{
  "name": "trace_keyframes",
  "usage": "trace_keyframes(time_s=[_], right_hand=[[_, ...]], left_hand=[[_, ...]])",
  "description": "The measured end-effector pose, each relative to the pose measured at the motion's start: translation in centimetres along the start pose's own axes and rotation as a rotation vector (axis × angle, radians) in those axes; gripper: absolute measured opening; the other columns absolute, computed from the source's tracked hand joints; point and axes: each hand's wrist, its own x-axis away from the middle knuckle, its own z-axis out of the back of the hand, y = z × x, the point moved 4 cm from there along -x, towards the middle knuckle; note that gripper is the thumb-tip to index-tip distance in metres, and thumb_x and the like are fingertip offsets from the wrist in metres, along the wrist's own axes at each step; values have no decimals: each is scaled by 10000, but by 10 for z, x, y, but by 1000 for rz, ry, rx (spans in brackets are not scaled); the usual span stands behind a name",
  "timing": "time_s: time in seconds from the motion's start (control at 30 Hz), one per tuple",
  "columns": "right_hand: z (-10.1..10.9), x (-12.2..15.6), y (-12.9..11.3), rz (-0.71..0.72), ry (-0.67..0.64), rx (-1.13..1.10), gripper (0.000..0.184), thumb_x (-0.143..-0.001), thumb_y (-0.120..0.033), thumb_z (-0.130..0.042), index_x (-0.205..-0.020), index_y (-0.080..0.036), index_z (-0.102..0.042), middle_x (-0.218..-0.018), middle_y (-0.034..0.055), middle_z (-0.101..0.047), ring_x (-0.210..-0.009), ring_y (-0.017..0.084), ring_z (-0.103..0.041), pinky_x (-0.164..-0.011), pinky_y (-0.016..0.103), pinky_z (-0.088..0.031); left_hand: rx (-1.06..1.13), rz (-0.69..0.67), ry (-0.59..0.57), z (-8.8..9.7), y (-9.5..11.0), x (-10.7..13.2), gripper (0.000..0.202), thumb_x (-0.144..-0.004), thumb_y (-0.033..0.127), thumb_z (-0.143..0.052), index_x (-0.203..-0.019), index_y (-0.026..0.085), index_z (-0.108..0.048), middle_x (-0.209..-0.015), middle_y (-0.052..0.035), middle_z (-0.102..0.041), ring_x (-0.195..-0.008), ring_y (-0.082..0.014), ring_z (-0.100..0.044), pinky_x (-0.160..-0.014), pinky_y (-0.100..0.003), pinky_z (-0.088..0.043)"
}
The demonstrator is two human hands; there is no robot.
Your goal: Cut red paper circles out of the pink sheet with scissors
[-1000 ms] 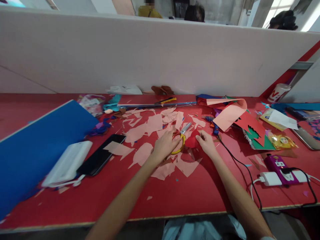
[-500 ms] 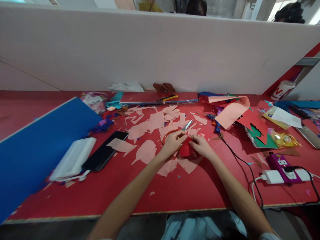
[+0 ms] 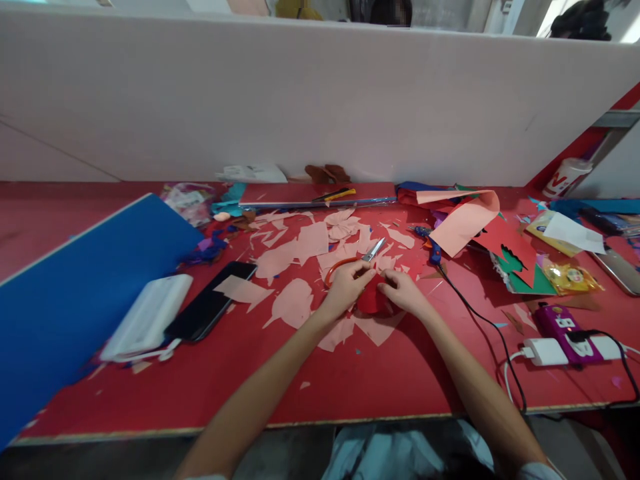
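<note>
My left hand (image 3: 344, 288) and my right hand (image 3: 403, 291) meet at the middle of the red table (image 3: 380, 380), fingers curled. Between them both pinch a small red paper piece (image 3: 370, 301). Scissors (image 3: 356, 259) with an orange and yellow handle lie just behind my left hand, blades pointing to the far right. Several pink paper scraps (image 3: 295, 301) are strewn around and under my hands.
A blue board (image 3: 75, 293) leans at the left, with a white power bank (image 3: 147, 317) and a black phone (image 3: 210, 301) beside it. A blue glue gun (image 3: 430, 248) and its black cord run right of my hands. Coloured paper sheets (image 3: 475, 223) and a purple device (image 3: 560, 327) lie right.
My left hand left the scissors handle and joined my right hand on the red piece, which both drew slightly nearer. Since half a second ago, almost nothing has moved.
</note>
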Motion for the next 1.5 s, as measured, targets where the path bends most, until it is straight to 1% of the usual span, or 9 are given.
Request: trace_keyframes(time_s=[0.13,0.2,0.3,0.43,0.53,0.7,0.9,1.17,1.5], right_hand=[[1,0,0,53,54,22,176,-806,-326,-446,-684,-199,-452,-637,-19,-477,-612,130,-440,-579,246,-355],[0,-1,1,68,85,45,187,-819,-352,-438,-707,-203,-452,-644,-11,-488,-621,141,-455,-581,253,-362],[-2,0,3,91,108,63,189,-836,-348,-413,-709,-213,-443,-637,-7,-494,-616,149,-465,-586,259,-371],[-4,1,3,97,118,55,198,-850,-352,-395,-706,-222,-434,-649,-3,-506,-629,152,-478,-605,262,-391],[-4,0,3,78,143,40,196,-852,-350,-398,-702,-225,-420,-650,-5,-500,-639,154,-476,-613,264,-401],[-4,-1,4,56,164,-10,170,-842,-339,-399,-717,-227,-418,-681,-3,-504,-668,158,-483,-652,273,-414],[-4,-1,8,44,159,12,161,-836,-333,-401,-713,-230,-413,-683,0,-514,-675,166,-498,-655,277,-410],[-3,-3,9,44,133,54,150,-835,-305,-417,-707,-227,-421,-678,-6,-513,-665,156,-494,-649,267,-405],[1,-4,8,13,181,-40,137,-832,-292,-410,-719,-218,-435,-698,-7,-519,-674,145,-473,-663,267,-408]], left_hand=[[51,3,-20,-2,2,1,216,-741,376,-566,-735,165,-616,-720,1,-631,-675,-138,-545,-604,-222,-425],[68,7,-18,-3,3,2,220,-738,377,-571,-724,162,-615,-719,-2,-627,-680,-140,-546,-606,-221,-428],[114,35,1,-4,2,3,219,-724,374,-590,-735,157,-617,-688,1,-605,-612,-120,-516,-545,-210,-402],[286,167,-19,-7,-3,4,248,-699,407,-628,-736,166,-580,-544,62,-474,-425,-58,-370,-413,-186,-285],[392,232,-22,-10,-5,5,271,-667,415,-656,-724,171,-554,-541,77,-443,-394,-36,-329,-388,-174,-255],[442,277,5,-12,-5,5,290,-653,418,-676,-709,167,-544,-515,88,-406,-386,-26,-323,-382,-159,-257],[420,256,-4,-13,-10,3,280,-659,402,-673,-698,161,-535,-525,78,-412,-408,-36,-359,-394,-158,-281],[294,181,46,-9,-10,3,252,-696,398,-629,-763,157,-603,-618,28,-530,-504,-71,-444,-425,-166,-357],[400,224,154,-3,-3,5,291,-662,430,-669,-697,163,-559,-563,46,-509,-470,-62,-456,-420,-155,-364]])
